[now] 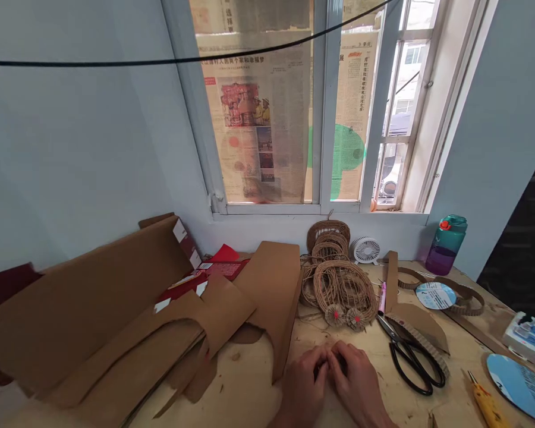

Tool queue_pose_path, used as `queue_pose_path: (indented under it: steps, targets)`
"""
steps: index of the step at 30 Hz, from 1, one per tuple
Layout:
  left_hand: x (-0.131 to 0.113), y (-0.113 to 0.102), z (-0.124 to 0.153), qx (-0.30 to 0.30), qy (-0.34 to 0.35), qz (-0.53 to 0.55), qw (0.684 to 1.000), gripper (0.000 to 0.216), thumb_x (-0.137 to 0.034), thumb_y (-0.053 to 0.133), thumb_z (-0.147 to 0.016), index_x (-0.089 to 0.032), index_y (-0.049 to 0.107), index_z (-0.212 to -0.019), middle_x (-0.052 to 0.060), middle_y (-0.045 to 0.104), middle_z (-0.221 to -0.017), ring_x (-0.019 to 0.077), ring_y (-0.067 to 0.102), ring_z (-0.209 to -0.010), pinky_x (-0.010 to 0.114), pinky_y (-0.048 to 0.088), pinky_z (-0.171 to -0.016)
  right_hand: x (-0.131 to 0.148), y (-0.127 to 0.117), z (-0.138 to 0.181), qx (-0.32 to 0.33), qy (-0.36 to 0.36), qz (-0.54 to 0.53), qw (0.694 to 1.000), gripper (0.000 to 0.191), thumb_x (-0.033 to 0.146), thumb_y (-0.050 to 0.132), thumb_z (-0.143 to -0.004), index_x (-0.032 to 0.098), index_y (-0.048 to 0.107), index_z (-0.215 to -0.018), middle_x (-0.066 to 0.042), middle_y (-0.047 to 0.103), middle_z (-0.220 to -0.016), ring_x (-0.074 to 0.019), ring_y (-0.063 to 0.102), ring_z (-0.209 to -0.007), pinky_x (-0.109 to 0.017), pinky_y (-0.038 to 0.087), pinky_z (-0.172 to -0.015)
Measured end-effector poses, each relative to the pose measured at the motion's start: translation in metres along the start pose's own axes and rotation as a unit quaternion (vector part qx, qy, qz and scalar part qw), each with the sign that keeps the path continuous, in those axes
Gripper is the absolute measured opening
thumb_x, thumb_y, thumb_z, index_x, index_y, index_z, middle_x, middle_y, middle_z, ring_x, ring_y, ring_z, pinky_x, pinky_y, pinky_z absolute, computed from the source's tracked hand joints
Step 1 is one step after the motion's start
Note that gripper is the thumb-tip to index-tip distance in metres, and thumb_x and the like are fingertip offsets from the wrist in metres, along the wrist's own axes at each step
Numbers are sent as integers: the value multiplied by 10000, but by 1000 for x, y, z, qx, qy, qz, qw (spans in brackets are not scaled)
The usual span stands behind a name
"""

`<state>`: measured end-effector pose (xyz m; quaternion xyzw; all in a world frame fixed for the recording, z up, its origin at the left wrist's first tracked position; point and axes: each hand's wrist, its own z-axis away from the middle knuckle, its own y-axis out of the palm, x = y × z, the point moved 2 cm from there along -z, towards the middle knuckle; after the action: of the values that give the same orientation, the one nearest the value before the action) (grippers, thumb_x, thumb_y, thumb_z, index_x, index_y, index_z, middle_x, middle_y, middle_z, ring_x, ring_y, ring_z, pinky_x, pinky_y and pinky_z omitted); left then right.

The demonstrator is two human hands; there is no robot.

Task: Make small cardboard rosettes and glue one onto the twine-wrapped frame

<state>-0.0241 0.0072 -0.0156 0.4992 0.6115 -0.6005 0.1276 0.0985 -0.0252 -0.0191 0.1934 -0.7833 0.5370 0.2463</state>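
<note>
My left hand (304, 375) and my right hand (355, 375) meet at the fingertips just above the wooden table. The fingers of both are curled and pinched together; whatever they hold, if anything, is hidden behind them. Just beyond lie two small brown coiled rosettes (336, 315) with red centres, by an oval hoop of twisted brown cord (323, 270). Black-handled scissors (411, 359) rest to the right of my right hand, blades pointing away. A cut cardboard sheet (271, 285) stands left of my left hand, not touching it.
Large cardboard pieces (93, 303) fill the left side. At the back are a small white fan (366, 250) and a green-purple bottle (446, 245). A pink marker (382, 297), corrugated strips (470, 297), a yellow-handled tool (488, 404) and a power strip (526, 337) lie to the right.
</note>
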Motion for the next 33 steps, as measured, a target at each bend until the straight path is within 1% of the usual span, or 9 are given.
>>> queue_pose_path:
  steps: [3,6,8,12,16,20,22,27,33]
  targets:
    - [1,2,0,-4,-2,-3,1000,190,-127,441,-794,-195,615,-759,39,694,-797,193,618,-735,254,430,-631,5,-6,2,-4,-6,19,1000,244,302,437,-887,221,581,-707,-10,664,-709,-174,598,-699,-256,380,-658]
    - [2,3,1,-8,-1,-4,1000,188,-136,440,-798,-194,617,-775,45,691,-815,196,615,-752,255,433,-637,10,-12,2,-17,-25,41,999,246,283,425,-895,221,574,-709,-8,658,-704,-170,590,-702,-261,375,-679]
    - [2,4,1,-5,1,-5,1000,189,-130,438,-795,-194,614,-772,43,688,-809,195,611,-751,254,431,-636,9,-13,1,-10,-31,44,999,262,285,414,-901,220,571,-702,-8,655,-698,-168,586,-699,-263,373,-685]
    - [-1,4,1,2,15,-2,1000,194,-115,434,-789,-195,609,-770,41,687,-833,191,603,-765,249,428,-640,2,-9,-2,15,-16,40,999,269,307,417,-896,219,574,-696,-14,662,-690,-174,592,-690,-260,374,-663]
    - [0,4,1,4,19,-6,1000,177,-112,443,-777,-196,598,-765,34,679,-810,186,596,-746,246,422,-623,1,-8,-2,15,-8,48,999,264,306,423,-893,220,565,-688,-16,661,-689,-182,596,-696,-259,373,-651]
    - [7,7,-1,-3,12,-21,1000,154,-118,458,-762,-201,588,-744,33,672,-788,189,590,-725,249,409,-596,4,-9,-1,-2,-17,46,999,257,291,427,-893,220,548,-678,-6,652,-675,-175,592,-685,-254,374,-655]
    - [9,8,-1,-6,11,-27,1000,147,-123,457,-763,-201,577,-729,36,669,-780,192,590,-721,251,406,-591,3,-8,-1,-1,-19,43,999,259,291,423,-895,221,547,-679,-6,653,-674,-173,592,-680,-253,374,-653]
    - [6,7,0,-6,12,-19,1000,154,-110,452,-756,-202,574,-731,43,672,-809,196,598,-749,250,417,-619,-3,-3,-2,22,-19,43,999,267,301,415,-898,224,549,-680,-7,667,-699,-180,602,-701,-254,380,-659]
    - [6,7,1,5,19,-22,1000,170,-86,445,-754,-196,574,-763,45,673,-820,198,604,-759,255,418,-639,-5,0,-1,15,-14,45,999,286,327,407,-906,230,559,-684,-11,667,-703,-186,606,-709,-250,384,-660]
